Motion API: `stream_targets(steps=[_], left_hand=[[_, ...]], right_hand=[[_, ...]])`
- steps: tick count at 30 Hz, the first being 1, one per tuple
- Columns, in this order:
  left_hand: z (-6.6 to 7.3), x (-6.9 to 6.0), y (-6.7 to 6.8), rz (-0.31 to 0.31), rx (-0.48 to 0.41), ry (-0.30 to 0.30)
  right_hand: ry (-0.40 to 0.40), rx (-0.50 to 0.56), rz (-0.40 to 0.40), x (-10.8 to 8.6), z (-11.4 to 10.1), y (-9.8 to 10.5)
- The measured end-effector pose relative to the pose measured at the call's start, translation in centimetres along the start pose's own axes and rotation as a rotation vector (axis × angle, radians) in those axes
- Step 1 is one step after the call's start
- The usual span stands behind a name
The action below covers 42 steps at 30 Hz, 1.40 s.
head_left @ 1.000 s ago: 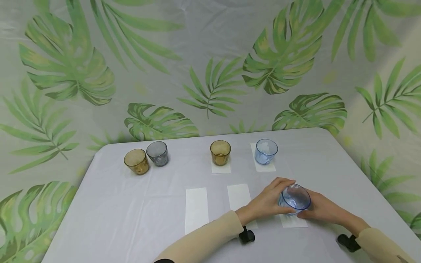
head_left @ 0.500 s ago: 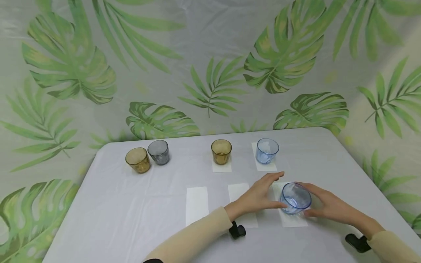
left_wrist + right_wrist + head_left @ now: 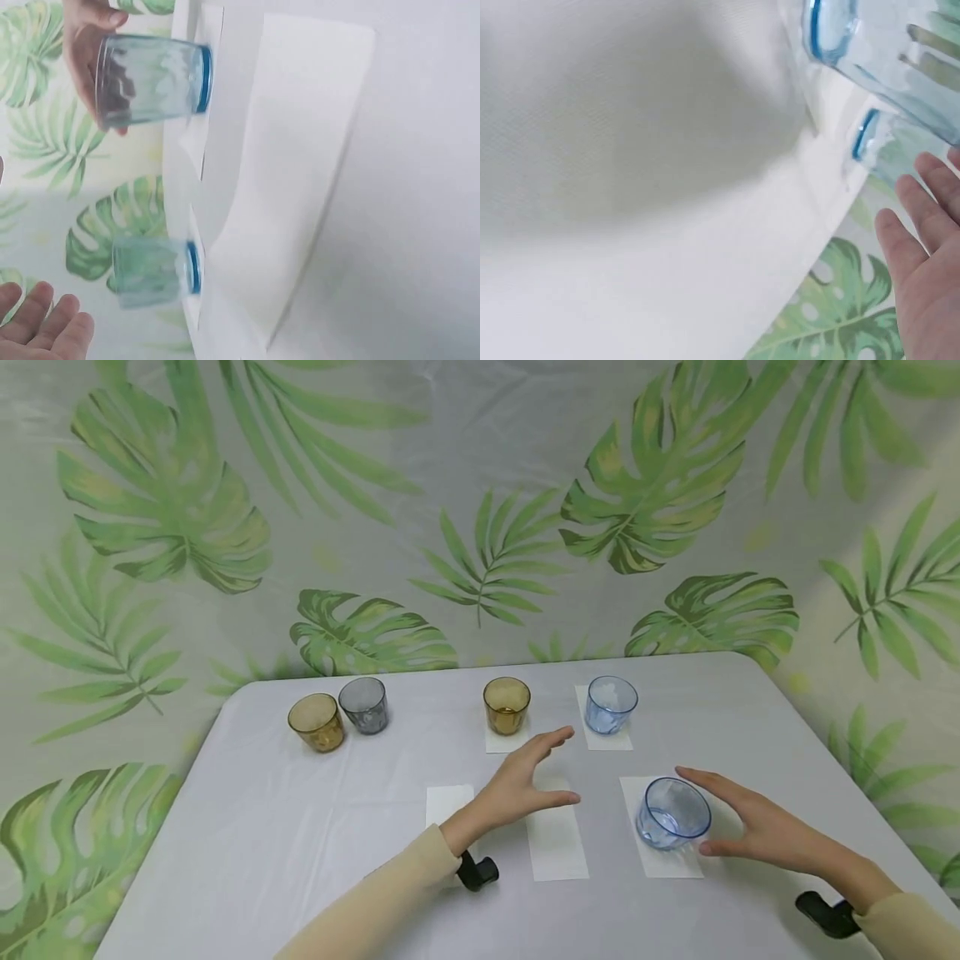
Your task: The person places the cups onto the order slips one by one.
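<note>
A clear blue glass (image 3: 673,814) stands upright on a white paper strip (image 3: 667,864) at the right front. Just right of it is my right hand (image 3: 765,831), thumb and fingers spread around that side without a visible grip. My left hand (image 3: 517,785) hovers over the middle strips, fingers extended and holding nothing. Both blue glasses show in the left wrist view, the nearer glass (image 3: 154,81) in front of the right hand. In the right wrist view the near glass (image 3: 892,60) is partly cut off by the frame edge, above my fingers (image 3: 922,202).
At the back, a second blue glass (image 3: 611,706) and an amber glass (image 3: 506,706) stand on paper strips. Another amber glass (image 3: 317,722) and a grey glass (image 3: 364,706) stand close together at the back left. Two paper strips (image 3: 558,843) (image 3: 448,802) lie in the middle front.
Both hands have come off the blue glass. My left hand has moved away to the left, while my right has drawn slightly right. The glass stays on its strip.
</note>
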<state>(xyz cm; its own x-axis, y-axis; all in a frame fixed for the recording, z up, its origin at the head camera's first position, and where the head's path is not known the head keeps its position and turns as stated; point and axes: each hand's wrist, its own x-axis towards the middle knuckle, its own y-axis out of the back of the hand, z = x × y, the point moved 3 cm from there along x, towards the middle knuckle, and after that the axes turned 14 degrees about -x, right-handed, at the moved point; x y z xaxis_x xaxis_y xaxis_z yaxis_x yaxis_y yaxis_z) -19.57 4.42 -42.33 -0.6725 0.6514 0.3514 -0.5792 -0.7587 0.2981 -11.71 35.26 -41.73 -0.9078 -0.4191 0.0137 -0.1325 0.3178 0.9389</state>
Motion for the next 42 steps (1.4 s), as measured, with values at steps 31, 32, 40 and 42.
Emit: stream_targets(steps=[31,32,40,42], left_hand=[[0.7,-10.7,15.1,0.381,0.088,0.101],[0.7,-11.0,15.5,0.395,0.092,0.106],[1.1,-12.8,18.0,0.442,0.117,0.147],[1.0,-13.3,18.5,0.447,0.129,0.159]], right_hand=[[0.095,0.023,-0.045,3.5,-5.2,0.8],[0.096,0.020,-0.047,3.6,-5.3,0.8],[0.123,0.037,-0.059,4.6,-6.3,0.2],[0.126,0.043,-0.063,4.8,-6.6,0.0]])
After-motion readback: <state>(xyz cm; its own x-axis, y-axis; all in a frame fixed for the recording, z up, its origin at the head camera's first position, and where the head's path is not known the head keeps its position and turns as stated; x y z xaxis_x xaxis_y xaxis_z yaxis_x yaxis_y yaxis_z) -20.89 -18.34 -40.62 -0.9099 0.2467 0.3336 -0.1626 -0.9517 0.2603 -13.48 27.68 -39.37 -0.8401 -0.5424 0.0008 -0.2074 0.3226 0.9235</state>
